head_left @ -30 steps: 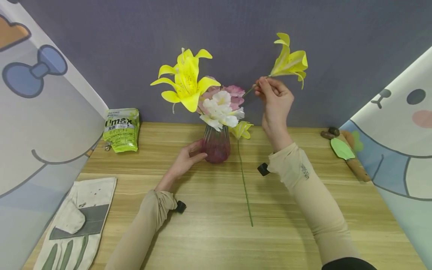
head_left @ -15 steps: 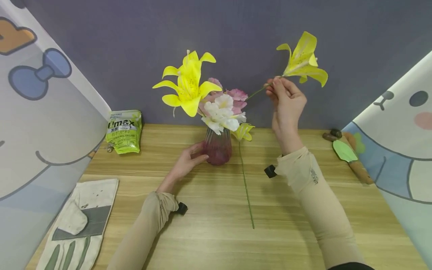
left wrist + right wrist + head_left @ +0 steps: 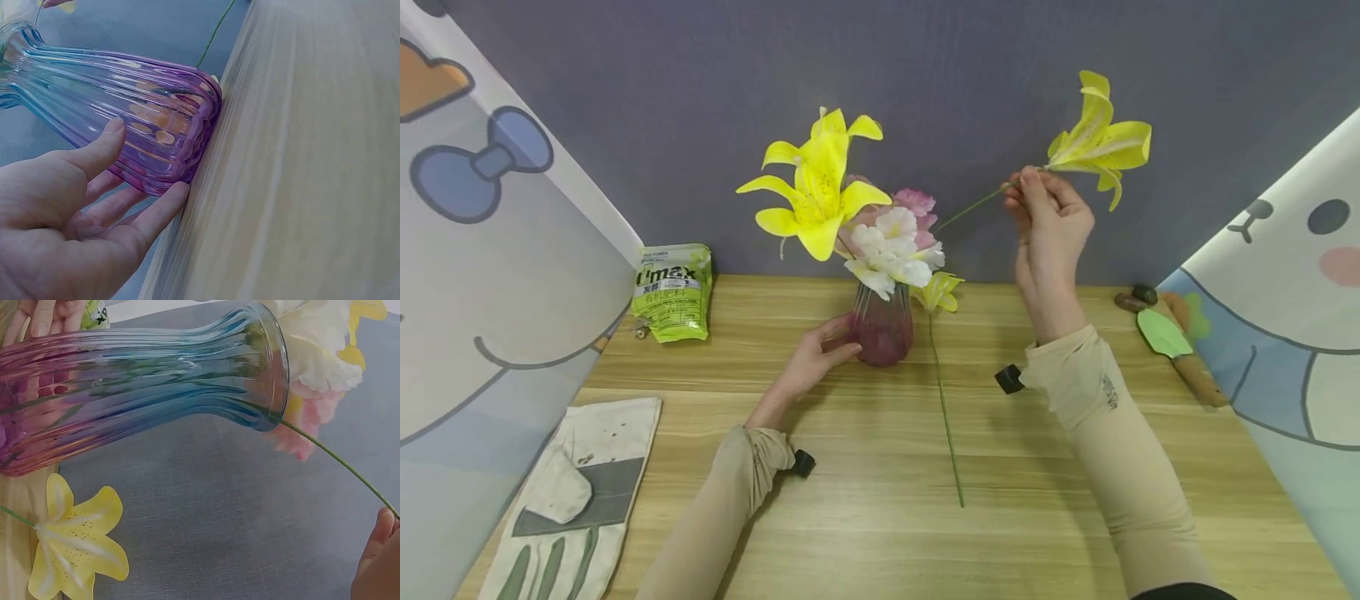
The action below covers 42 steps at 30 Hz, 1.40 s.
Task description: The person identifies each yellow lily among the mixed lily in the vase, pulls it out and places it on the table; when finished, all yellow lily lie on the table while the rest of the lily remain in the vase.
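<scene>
Up and right of the ribbed, purple-to-blue glass vase (image 3: 882, 331): a speckled yellow lily (image 3: 1101, 143), long thin green stem slanting down-left to the vase's mouth. Key relation, my read: that slant against the upright vase. Right hand (image 3: 1054, 229) is nearer the bloom, pinching the stem just below it, well apart from the glass. Left hand (image 3: 812, 356) holds the vase low on its left side, thumb and fingers curved round. Can't pick out the stem's lower end. Vase stands on the wood-grain counter (image 3: 850, 517), holding white, pink and yellow blooms (image 3: 891, 246); a smaller-looking yellow lily (image 3: 937, 292) lies just right, stem toward the person.
</scene>
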Each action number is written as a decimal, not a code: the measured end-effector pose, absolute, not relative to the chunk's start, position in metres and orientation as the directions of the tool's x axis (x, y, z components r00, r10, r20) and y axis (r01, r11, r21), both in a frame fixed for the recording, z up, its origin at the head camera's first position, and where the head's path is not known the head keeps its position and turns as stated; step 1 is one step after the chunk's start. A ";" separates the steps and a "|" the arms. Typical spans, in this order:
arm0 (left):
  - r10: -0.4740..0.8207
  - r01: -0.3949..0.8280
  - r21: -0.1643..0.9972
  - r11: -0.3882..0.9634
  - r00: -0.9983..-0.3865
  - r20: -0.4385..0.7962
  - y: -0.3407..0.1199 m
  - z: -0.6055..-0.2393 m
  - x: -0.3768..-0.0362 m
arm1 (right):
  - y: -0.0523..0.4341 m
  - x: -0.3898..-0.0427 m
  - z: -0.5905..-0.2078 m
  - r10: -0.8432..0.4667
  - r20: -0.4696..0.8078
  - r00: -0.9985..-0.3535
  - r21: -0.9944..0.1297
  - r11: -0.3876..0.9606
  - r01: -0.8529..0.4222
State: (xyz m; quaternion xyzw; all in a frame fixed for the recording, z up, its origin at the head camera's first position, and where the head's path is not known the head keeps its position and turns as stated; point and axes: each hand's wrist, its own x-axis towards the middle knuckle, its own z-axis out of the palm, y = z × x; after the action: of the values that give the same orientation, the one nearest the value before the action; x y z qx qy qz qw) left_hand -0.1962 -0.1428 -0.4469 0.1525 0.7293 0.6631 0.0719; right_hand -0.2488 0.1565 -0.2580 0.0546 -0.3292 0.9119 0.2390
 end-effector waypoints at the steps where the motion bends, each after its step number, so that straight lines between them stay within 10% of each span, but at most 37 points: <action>1: 0.317 0.129 0.989 0.075 -0.943 0.099 -0.143 -0.447 -0.196 | 0.157 -0.249 -0.257 0.399 0.256 -0.881 -0.576 -0.668 -0.470; 42: 0.324 0.108 0.992 0.064 -0.942 0.081 -0.143 -0.449 -0.198 | 0.213 -0.244 -0.252 0.486 0.152 -0.860 -0.498 -0.714 -0.492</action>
State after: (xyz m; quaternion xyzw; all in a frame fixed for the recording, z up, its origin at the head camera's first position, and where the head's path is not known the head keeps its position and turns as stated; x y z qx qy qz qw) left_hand -0.1983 -0.1430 -0.4486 0.1490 0.7250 0.6676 0.0811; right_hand -0.2440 0.2129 -0.2516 0.0049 -0.2706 0.9257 0.2642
